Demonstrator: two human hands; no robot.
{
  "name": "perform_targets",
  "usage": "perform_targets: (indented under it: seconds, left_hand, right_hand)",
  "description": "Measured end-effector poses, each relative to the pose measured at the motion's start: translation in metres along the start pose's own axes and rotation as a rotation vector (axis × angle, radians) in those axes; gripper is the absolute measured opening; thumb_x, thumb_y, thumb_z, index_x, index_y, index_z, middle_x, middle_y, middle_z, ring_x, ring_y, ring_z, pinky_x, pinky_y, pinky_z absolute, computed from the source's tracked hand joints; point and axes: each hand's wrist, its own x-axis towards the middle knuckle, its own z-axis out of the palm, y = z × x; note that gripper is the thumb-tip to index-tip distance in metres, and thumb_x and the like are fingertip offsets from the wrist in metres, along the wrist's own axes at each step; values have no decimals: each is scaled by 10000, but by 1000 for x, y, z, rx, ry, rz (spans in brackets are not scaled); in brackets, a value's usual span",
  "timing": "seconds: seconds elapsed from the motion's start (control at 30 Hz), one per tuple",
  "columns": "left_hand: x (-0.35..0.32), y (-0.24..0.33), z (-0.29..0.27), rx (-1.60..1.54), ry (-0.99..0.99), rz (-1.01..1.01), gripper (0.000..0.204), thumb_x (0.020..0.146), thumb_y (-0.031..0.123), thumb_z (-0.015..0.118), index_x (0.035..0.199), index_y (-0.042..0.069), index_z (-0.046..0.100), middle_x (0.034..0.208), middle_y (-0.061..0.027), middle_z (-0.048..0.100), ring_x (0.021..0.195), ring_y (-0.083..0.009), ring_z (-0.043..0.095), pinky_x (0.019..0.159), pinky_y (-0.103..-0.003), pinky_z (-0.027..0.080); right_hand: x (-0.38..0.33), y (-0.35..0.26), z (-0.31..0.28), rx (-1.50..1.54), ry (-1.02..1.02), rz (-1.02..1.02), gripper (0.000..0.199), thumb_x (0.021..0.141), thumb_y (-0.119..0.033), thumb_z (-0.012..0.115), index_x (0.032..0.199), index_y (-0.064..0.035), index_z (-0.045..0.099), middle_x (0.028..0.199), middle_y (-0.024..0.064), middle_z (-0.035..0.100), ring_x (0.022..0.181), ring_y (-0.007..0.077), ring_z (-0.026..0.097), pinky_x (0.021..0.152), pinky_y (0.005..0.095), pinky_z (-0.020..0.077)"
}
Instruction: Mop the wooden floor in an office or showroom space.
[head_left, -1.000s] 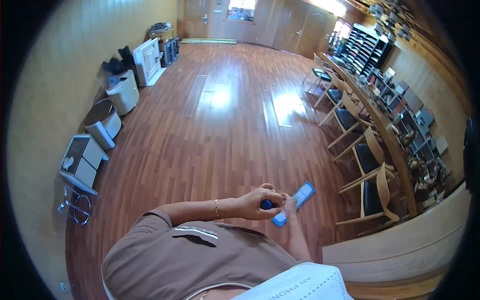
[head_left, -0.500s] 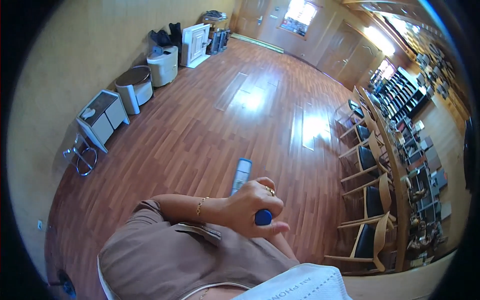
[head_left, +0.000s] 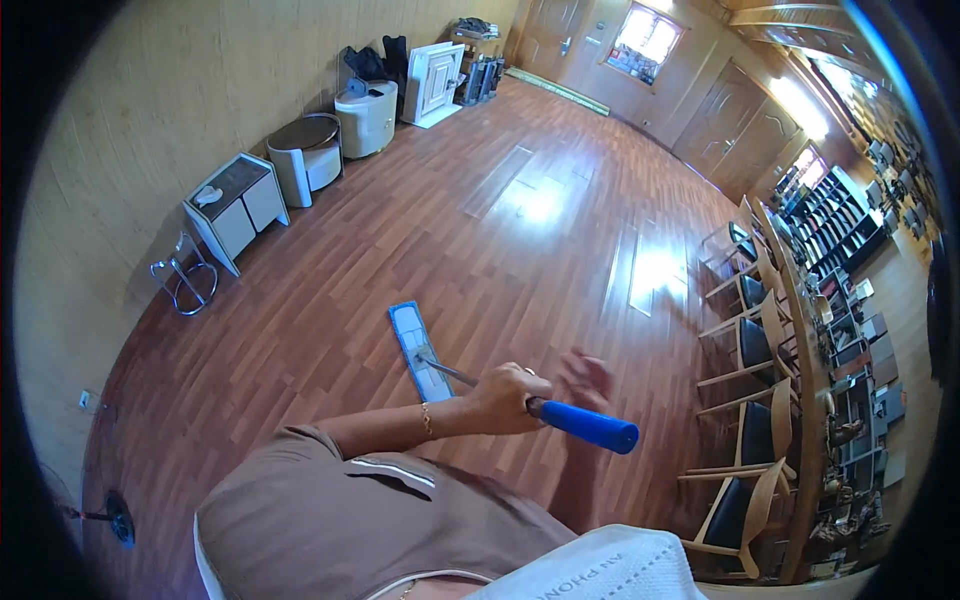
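Observation:
My left hand [head_left: 510, 396], a bracelet on its wrist, is closed around the handle of a flat mop. The blue grip end [head_left: 590, 427] of that handle sticks out to the right of the hand. At its other end, the flat mop head [head_left: 418, 350], pale with a blue fringe, rests on the wooden floor ahead and to the left. Just beyond the grip, my right hand [head_left: 585, 380] is apart from the handle. It is blurred by motion, its fingers look loosely spread, and I see nothing in it.
A chrome stool frame [head_left: 190, 280], a white cabinet [head_left: 238, 212], a round-topped side table [head_left: 305, 160] and a cream drum-shaped cabinet [head_left: 367, 122] line the left wall. Several wooden chairs [head_left: 757, 430] stand along a long table [head_left: 808, 440] on the right. A small fan-like object [head_left: 120, 520] is low left.
The mop head has swung left and the handle has tilted, its blue grip now pointing right. My right hand has come into view beyond the grip. The view has shifted slightly.

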Motion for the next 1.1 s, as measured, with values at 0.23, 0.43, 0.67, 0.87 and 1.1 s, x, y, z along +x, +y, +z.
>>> perform_targets:
  seconds: [0.23,0.43,0.67,0.87,1.1]
  left_hand:
    - [-70,-119,53,26,-257,-179,350,713,329,761,629,77,533,636,-142,550,634,-316,572,558,-421,428]
    - [-118,-126,20,-49,-209,-223,272,723,256,691,627,68,518,671,-146,566,687,-344,576,592,-447,437]
    - [-183,-102,-33,150,-186,-328,249,699,329,696,653,100,608,730,-151,629,775,-353,626,692,-478,490]
    - [-282,-45,-106,207,-36,-470,194,674,254,689,627,97,587,687,-144,613,718,-357,610,654,-485,472]
    - [-442,16,-168,296,147,-809,107,652,215,669,627,123,620,670,-136,619,671,-353,618,584,-486,471]
  right_hand:
    - [-30,-114,101,-617,-134,-734,395,904,-422,574,931,-28,560,944,224,616,879,337,634,788,482,506]
    - [-54,-98,158,-638,-57,-792,437,915,-439,556,680,-71,532,603,68,615,632,253,660,699,437,520]
    - [-72,-99,227,-633,-211,-823,443,906,-440,566,662,-72,523,583,58,599,604,233,658,649,409,532]
    - [-99,-77,284,-319,-345,-841,486,930,-512,472,730,-72,520,563,53,572,540,214,617,585,399,519]
    - [-152,-27,362,98,-580,-640,395,971,-416,320,784,-92,447,566,68,493,519,223,529,604,434,444]
